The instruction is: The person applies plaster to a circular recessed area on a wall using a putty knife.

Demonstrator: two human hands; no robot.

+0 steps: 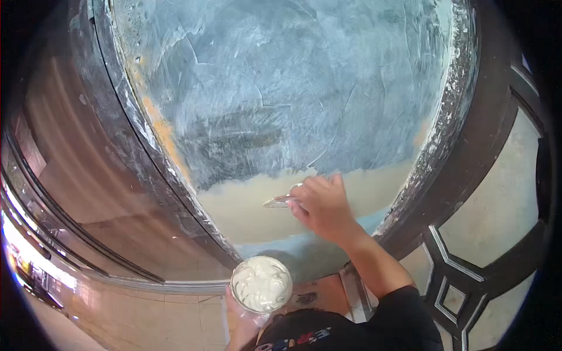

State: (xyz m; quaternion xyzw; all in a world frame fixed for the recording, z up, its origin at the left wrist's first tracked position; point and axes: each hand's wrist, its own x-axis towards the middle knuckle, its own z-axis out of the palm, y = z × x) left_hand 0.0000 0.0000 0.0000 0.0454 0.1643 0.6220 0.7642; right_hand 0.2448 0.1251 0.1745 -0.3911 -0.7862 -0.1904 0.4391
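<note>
A putty knife [277, 202] is closed in my right hand [324, 207], its thin blade pointing left against the wall. Under it runs a smooth beige band [237, 213] across the lower part of a blue-grey wall [345, 111]. My left hand [244, 317] grips a round tub [232, 282] from below and the side, at the bottom of the view. Creamy white putty [263, 285] fills the tub, with ridges and swirls on its surface. My fingers beneath the tub are partly hidden.
A dark, paint-flecked frame edges the wall at left [153, 146] and right [442, 126]. Brown glossy panelling [111, 193] lies farther left. At right stands a dark lattice door [453, 281] with pale panels. Tiled floor [170, 316] shows at the lower left.
</note>
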